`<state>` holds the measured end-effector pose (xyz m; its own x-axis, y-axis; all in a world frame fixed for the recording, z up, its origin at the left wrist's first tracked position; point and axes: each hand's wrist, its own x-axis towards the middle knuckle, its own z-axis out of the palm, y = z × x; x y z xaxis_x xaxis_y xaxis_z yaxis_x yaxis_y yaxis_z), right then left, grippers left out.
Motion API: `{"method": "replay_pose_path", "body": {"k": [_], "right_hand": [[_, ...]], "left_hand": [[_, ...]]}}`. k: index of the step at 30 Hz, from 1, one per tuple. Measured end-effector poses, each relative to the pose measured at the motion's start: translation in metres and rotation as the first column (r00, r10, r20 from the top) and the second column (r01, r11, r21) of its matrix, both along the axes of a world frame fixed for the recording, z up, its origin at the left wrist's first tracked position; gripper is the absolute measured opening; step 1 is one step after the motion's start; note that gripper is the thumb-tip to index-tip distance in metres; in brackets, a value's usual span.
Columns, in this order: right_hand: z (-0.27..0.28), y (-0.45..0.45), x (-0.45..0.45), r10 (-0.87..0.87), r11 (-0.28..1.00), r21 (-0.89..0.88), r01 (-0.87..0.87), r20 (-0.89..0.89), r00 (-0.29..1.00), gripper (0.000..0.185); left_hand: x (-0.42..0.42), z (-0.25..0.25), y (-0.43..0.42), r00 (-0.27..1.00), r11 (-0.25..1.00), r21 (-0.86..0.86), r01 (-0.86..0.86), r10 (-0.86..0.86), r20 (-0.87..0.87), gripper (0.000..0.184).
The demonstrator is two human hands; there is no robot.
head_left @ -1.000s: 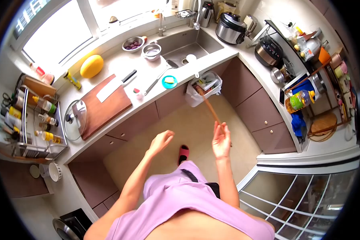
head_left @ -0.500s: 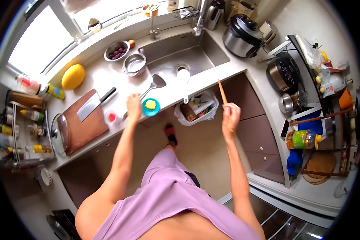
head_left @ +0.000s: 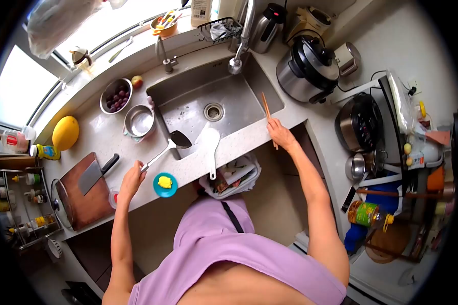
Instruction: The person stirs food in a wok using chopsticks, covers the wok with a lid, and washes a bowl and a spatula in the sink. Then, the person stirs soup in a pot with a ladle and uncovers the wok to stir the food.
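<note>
My left hand (head_left: 132, 182) is closed around the handle end of a metal spatula (head_left: 160, 155), whose dark blade (head_left: 180, 139) reaches over the sink's near left corner. Chopsticks (head_left: 265, 105) stand out from my right hand (head_left: 280, 133), which grips them above the counter's front edge. Between the hands, a white rice paddle (head_left: 211, 147) lies across the counter edge, its handle sticking out over a lined trash bin (head_left: 249, 178). Just right of my left hand sits a teal dish (head_left: 158, 191) with something yellow (head_left: 165, 181) in it.
Behind my hands is a steel sink (head_left: 188, 91). To the left lie a cutting board (head_left: 94, 198) with a cleaver (head_left: 90, 177), and a yellow melon (head_left: 65, 133). A metal pot (head_left: 139, 121) and a bowl of dark fruit (head_left: 104, 101) stand by the sink. A pressure cooker (head_left: 303, 76) stands right.
My right hand has moved from over the floor to the counter edge with the chopsticks. The view has shifted toward the sink. My left hand is now nearer the spatula handle's end.
</note>
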<state>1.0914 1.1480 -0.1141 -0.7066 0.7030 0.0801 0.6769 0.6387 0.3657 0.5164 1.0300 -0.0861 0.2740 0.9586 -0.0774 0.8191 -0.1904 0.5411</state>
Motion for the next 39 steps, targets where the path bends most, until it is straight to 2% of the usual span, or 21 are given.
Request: {"method": "replay_pose_path", "body": {"k": [3, 5, 7, 8, 9, 11, 12, 13, 14, 15, 17, 19, 20, 22, 24, 25, 26, 27, 29, 33, 39], "right_hand": [[0.009, 0.030, 0.053, 0.080, 0.997, -0.015, -0.079, 0.068, 0.995, 0.021], [0.004, 0.044, 0.086, 0.142, 0.976, -0.183, -0.115, 0.141, 0.980, 0.020], [0.000, 0.057, 0.110, 0.226, 0.949, -0.259, -0.180, 0.158, 0.961, 0.020], [0.001, 0.060, 0.116, 0.211, 0.940, -0.294, -0.172, 0.106, 0.972, 0.021], [-0.003, 0.063, 0.121, 0.193, 0.928, -0.333, -0.165, 0.051, 0.980, 0.021], [-0.017, 0.067, 0.135, 0.209, 0.917, -0.333, -0.217, -0.059, 0.976, 0.022], [-0.026, 0.069, 0.139, 0.200, 0.905, -0.348, -0.243, -0.157, 0.967, 0.023], [-0.024, 0.071, 0.135, 0.205, 0.920, -0.283, -0.273, -0.247, 0.947, 0.025], [-0.010, 0.073, 0.120, 0.158, 0.938, -0.251, -0.239, -0.304, 0.940, 0.027], [0.008, 0.078, 0.101, 0.114, 0.954, -0.220, -0.203, -0.360, 0.926, 0.028], [0.021, 0.108, 0.052, -0.143, 0.953, -0.297, -0.060, -0.616, 0.775, 0.033], [0.051, 0.164, -0.008, -0.520, 0.831, -0.554, 0.042, -0.749, 0.411, 0.038], [0.050, 0.204, -0.029, -0.506, 0.844, -0.533, -0.059, -0.828, 0.240, 0.043], [0.043, 0.277, -0.058, -0.565, 0.824, -0.567, 0.009, -0.818, 0.108, 0.045], [0.016, 0.339, -0.074, -0.569, 0.821, -0.554, 0.136, -0.811, 0.137, 0.039], [0.002, 0.355, -0.077, -0.578, 0.816, -0.564, 0.129, -0.805, 0.135, 0.039], [-0.010, 0.368, -0.077, -0.596, 0.803, -0.580, 0.136, -0.780, 0.190, 0.036], [-0.018, 0.372, -0.077, -0.612, 0.789, -0.597, 0.142, -0.749, 0.252, 0.035], [-0.010, 0.366, -0.074, -0.601, 0.797, -0.590, 0.131, -0.754, 0.265, 0.035], [-0.023, 0.363, -0.071, -0.494, 0.868, -0.490, 0.076, -0.840, 0.226, 0.029], [-0.012, 0.354, -0.069, -0.529, 0.843, -0.538, 0.003, -0.828, 0.184, 0.029]], "left_hand": [[0.034, 0.023, 0.009, 0.999, 0.997, 0.075, -0.010, 0.006, 0.052, 0.023], [0.072, 0.045, 0.021, 0.982, 0.987, -0.102, -0.123, 0.135, 0.130, 0.019], [0.109, 0.045, 0.034, 0.955, 0.966, -0.176, -0.191, 0.225, 0.194, 0.019], [0.128, 0.042, 0.042, 0.937, 0.949, -0.230, -0.216, 0.268, 0.225, 0.019], [0.150, 0.038, 0.052, 0.872, 0.927, -0.290, -0.236, 0.334, 0.359, 0.019], [0.191, 0.036, 0.077, 0.816, 0.880, -0.393, -0.267, 0.423, 0.393, 0.019], [0.210, 0.037, 0.091, 0.821, 0.866, -0.404, -0.294, 0.445, 0.357, 0.020], [0.225, 0.037, 0.102, 0.825, 0.852, -0.416, -0.320, 0.466, 0.319, 0.021], [0.235, 0.020, 0.111, 0.857, 0.871, -0.361, -0.334, 0.440, 0.269, 0.023], [0.245, 0.004, 0.119, 0.893, 0.919, -0.213, -0.331, 0.378, 0.243, 0.024], [0.272, -0.011, 0.136, 0.825, 0.852, -0.361, -0.380, 0.489, 0.285, 0.025], [0.300, -0.005, 0.149, 0.739, 0.786, -0.497, -0.369, 0.572, 0.356, 0.026], [0.310, -0.012, 0.152, 0.742, 0.795, -0.489, -0.358, 0.561, 0.368, 0.026], [0.328, -0.006, 0.160, 0.684, 0.751, -0.567, -0.338, 0.610, 0.401, 0.026], [0.338, -0.008, 0.162, 0.645, 0.735, -0.594, -0.326, 0.632, 0.429, 0.026], [0.342, -0.003, 0.164, 0.610, 0.706, -0.641, -0.301, 0.660, 0.440, 0.024], [0.346, 0.001, 0.167, 0.569, 0.674, -0.687, -0.273, 0.688, 0.450, 0.023], [0.350, 0.005, 0.169, 0.559, 0.661, -0.696, -0.280, 0.702, 0.441, 0.023], [0.355, 0.013, 0.172, 0.580, 0.637, -0.711, -0.299, 0.713, 0.395, 0.026], [0.356, 0.005, 0.172, 0.579, 0.658, -0.678, -0.328, 0.707, 0.406, 0.026], [0.356, 0.005, 0.173, 0.590, 0.669, -0.647, -0.366, 0.704, 0.395, 0.025]]}}
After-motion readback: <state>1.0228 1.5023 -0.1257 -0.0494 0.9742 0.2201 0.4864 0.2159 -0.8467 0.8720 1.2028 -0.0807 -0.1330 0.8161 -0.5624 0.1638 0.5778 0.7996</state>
